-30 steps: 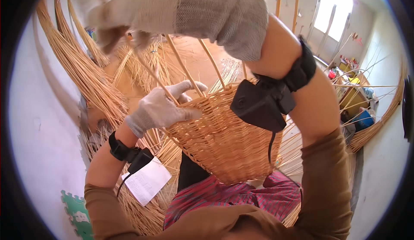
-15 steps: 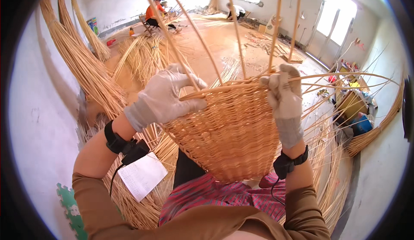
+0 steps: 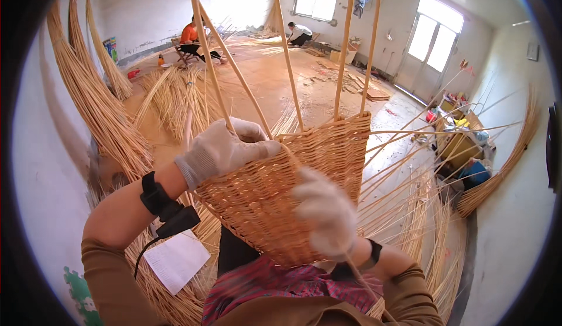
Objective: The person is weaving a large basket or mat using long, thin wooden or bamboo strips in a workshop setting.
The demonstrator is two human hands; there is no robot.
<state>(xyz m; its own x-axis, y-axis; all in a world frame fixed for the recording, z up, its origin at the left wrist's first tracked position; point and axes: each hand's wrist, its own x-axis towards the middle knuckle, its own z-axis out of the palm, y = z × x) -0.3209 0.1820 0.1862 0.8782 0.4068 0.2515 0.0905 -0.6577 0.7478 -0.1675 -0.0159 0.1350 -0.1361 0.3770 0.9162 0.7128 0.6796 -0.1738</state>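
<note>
One half-woven wicker basket [image 3: 281,191] rests tilted against the person's lap, near the centre. The left hand [image 3: 225,147], gloved, curls its fingers over the basket's left rim, closed on one upright willow rod [image 3: 205,56]. The right hand [image 3: 325,212], gloved and blurred, lies against the basket's near wall; its finger spread cannot be told. Five rods rise from the rim. Two people [image 3: 190,36] work on the far floor. One white paper sheet [image 3: 175,260] lies near left.

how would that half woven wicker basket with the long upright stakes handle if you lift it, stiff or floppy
The tan half-woven wicker basket probably feels light and fairly stiff: its wall is tightly woven. Its long upright stakes are thin and loose, so they likely sway. The gloved left hand grips the rim.
</note>
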